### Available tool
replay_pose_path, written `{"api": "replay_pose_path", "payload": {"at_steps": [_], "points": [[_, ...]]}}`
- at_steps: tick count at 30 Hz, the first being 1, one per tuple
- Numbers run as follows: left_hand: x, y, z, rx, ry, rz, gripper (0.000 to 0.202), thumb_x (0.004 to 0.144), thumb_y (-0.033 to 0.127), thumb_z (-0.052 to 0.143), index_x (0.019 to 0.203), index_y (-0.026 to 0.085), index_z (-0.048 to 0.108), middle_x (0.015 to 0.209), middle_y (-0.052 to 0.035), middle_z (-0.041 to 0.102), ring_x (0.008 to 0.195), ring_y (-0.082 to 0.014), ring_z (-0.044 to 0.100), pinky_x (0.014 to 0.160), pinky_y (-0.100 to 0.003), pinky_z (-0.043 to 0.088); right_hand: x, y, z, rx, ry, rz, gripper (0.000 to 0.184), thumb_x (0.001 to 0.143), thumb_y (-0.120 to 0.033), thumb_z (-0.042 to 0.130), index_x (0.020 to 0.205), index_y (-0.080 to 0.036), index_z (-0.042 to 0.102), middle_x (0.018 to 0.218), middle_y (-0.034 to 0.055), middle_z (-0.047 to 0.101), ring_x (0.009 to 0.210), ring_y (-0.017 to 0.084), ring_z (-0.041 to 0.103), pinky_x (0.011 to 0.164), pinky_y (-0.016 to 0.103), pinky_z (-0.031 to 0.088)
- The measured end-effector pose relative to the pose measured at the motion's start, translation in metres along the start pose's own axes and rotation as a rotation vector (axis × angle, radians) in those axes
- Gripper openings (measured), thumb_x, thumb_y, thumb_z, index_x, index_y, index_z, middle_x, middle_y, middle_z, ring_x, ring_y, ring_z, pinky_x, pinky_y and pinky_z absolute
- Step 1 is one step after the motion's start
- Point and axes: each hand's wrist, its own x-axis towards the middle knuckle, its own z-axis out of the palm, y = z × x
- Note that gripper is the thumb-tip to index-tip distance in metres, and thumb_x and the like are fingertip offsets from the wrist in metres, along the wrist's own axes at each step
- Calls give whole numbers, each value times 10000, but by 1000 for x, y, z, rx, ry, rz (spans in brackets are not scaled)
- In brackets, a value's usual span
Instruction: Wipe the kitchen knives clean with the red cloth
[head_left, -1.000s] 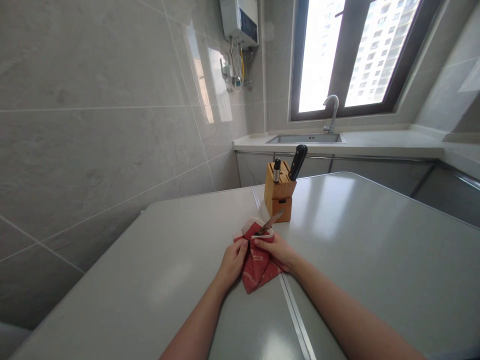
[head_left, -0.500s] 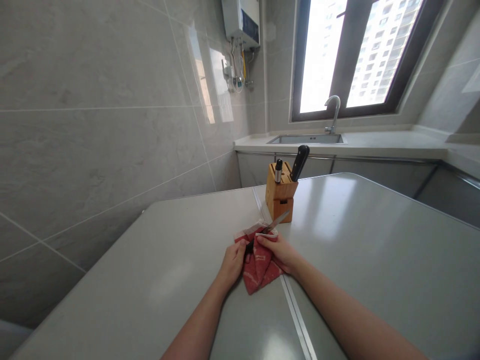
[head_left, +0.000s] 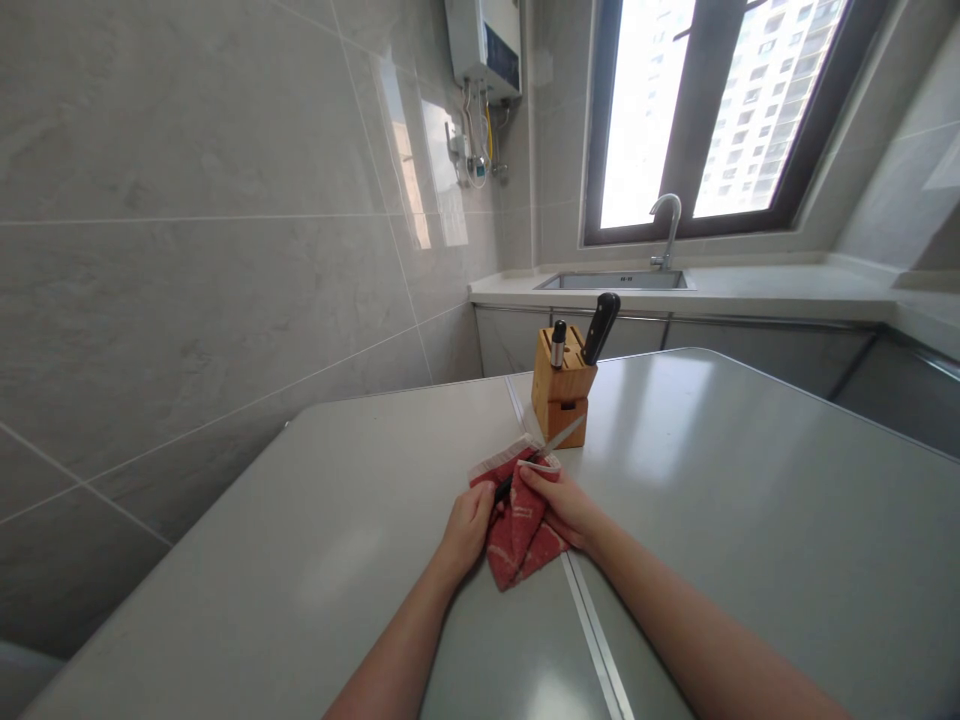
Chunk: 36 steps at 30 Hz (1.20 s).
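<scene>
At the near edge of the grey surface (head_left: 337, 500), the left hand (head_left: 471, 530) is closing around the black handle of a kitchen knife (head_left: 553, 443), fingers curled shut. The right hand (head_left: 559, 505) is pinching a folded red towel (head_left: 521, 530) around the blade, thumb and fingers pressing together on the cloth. The blade is sticking out past the towel, its tip pointing toward the knife block. The towel is lying across a metal seam strip (head_left: 592, 640) in the surface. Just beyond, a bamboo knife block (head_left: 561, 392) is standing upright, carrying a black-handled knife (head_left: 598, 328) and a second, steel-capped handle (head_left: 557, 343). Farther out, a steel sink (head_left: 611, 281) and a gooseneck faucet (head_left: 666, 230) are sitting under a window (head_left: 720, 120), and a water heater (head_left: 484, 40) is hanging on the tiled wall (head_left: 187, 250).
</scene>
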Motion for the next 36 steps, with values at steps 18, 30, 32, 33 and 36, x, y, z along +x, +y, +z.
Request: {"api": "replay_pose_path", "payload": {"at_steps": [18, 30, 32, 33, 36], "points": [[2, 0, -2, 45, -4, 81, 290, 852, 439, 473, 778, 165, 530, 711, 1, 544, 675, -146, 488, 637, -231, 390, -1, 0, -1, -95, 4, -31, 292, 633, -282, 775, 870, -169, 646, 842, 28, 706, 780, 167, 643, 815, 334, 481], [1, 2, -1, 37, -30, 35, 503, 881, 546, 338, 641, 151, 536, 621, -9, 545, 606, -139, 478, 588, -233, 360, 1, -1, -1, -17, 29, -12, 264, 642, -341, 768, 798, -175, 634, 733, 10, 690, 676, 164, 643, 772, 360, 505], [2, 1, -1, -2, -46, 23, 502, 870, 562, 350, 637, 153, 521, 613, -2, 527, 595, -133, 461, 578, -232, 349, 1, -1, -1, -19, 19, -16, 257, 648, -335, 765, 805, -176, 638, 740, 9, 690, 684, 167, 647, 785, 373, 503], [2, 1, -2, -36, -53, 7, 502, 864, 573, 356, 636, 154, 512, 602, 4, 514, 583, -128, 449, 569, -231, 341, 1, -1, -1, -25, 10, -15, 255, 650, -333, 763, 810, -176, 640, 744, 10, 690, 684, 169, 649, 788, 379, 502], [3, -2, -2, -163, -58, -55, 504, 842, 601, 376, 633, 156, 484, 566, 25, 456, 540, -110, 400, 542, -230, 309, 0, -1, -1, -50, -26, -9, 253, 653, -311, 763, 831, -174, 647, 769, 19, 696, 698, 171, 655, 801, 378, 499]]}}
